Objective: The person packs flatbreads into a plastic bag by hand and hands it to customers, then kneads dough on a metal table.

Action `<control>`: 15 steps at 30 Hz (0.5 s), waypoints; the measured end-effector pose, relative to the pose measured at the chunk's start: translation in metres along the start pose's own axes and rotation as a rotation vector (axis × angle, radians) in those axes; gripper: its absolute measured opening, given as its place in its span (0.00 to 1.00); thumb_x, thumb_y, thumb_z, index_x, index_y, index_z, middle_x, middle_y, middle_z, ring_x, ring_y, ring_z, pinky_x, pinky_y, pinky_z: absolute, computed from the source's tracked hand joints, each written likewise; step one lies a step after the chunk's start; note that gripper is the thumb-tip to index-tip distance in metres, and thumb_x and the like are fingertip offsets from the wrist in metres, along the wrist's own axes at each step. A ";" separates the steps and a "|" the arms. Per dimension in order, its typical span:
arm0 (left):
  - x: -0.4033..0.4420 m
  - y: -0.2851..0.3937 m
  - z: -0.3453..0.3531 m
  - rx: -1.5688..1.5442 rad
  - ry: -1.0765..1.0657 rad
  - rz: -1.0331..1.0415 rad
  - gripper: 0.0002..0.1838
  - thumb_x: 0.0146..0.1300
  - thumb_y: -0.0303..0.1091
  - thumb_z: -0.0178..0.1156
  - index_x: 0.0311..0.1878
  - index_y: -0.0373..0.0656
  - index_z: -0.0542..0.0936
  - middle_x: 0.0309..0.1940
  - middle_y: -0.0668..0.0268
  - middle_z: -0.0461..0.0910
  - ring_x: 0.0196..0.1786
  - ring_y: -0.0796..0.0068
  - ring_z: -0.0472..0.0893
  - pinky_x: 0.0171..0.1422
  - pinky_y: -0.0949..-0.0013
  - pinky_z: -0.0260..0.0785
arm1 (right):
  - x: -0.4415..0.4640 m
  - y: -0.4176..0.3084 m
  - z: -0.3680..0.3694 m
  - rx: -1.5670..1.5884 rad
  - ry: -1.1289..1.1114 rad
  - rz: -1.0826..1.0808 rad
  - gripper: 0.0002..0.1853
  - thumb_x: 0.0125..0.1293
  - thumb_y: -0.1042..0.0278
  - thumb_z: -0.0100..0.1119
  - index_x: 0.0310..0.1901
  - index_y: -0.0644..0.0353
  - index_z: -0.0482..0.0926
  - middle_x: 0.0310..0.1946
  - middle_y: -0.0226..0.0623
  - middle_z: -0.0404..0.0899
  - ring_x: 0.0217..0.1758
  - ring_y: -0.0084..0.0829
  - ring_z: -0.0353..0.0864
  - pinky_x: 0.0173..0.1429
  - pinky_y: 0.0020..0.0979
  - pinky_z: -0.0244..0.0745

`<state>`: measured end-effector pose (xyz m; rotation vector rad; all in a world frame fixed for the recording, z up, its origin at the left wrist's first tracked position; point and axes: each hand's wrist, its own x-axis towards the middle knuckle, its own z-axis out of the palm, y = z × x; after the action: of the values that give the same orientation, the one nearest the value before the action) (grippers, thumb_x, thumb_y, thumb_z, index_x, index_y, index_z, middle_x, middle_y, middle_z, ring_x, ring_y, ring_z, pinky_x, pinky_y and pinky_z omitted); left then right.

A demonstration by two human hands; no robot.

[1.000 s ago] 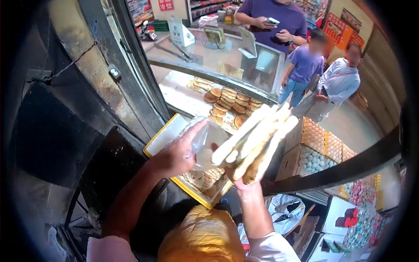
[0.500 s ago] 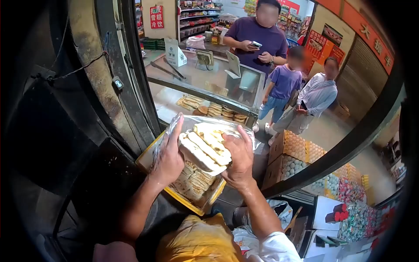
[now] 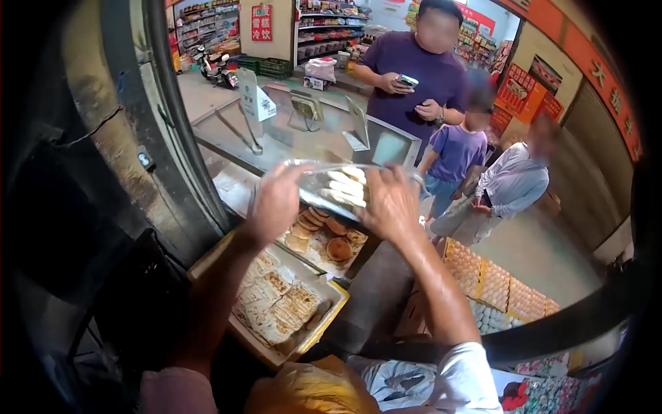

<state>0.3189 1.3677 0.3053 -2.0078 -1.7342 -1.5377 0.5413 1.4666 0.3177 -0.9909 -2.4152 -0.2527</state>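
My left hand [image 3: 277, 203] has its fingers closed on the left edge of a clear plastic bag [image 3: 310, 181]. My right hand [image 3: 392, 205] grips the bag's other side, its fingers against a stack of pale flatbreads [image 3: 346, 188] that shows through the plastic. The bag is held over the near edge of a glass-topped display case [image 3: 276, 160]. Below it, browned round breads [image 3: 338, 249] and more flatbreads lie inside the case. A yellow-edged foam box [image 3: 336, 295] with browned flatbreads [image 3: 283, 303] stands beneath my left forearm.
Metal tongs [image 3: 241, 129], a white sign [image 3: 255, 96] and small stands rest on the case. Beyond it stands a person in purple [image 3: 414, 86] holding a phone [image 3: 407, 81], with two more people beside. Egg trays [image 3: 483, 276] lie at right. A dark frame post borders the left.
Both hands have moved up and forward with the bagged flatbreads, from above the foam box to the display case. The view has shifted, showing more of the box and case.
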 end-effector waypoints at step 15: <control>0.108 -0.071 0.001 0.393 -0.138 0.186 0.16 0.70 0.25 0.52 0.59 0.38 0.79 0.40 0.50 0.87 0.41 0.55 0.87 0.47 0.58 0.76 | 0.057 0.123 -0.015 0.375 0.095 -0.107 0.09 0.62 0.79 0.67 0.44 0.65 0.83 0.36 0.48 0.83 0.43 0.50 0.85 0.48 0.43 0.79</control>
<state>0.2490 1.4697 0.3439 -2.0335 -1.6763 -0.9358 0.5991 1.5840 0.3572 -0.6673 -2.3159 0.1129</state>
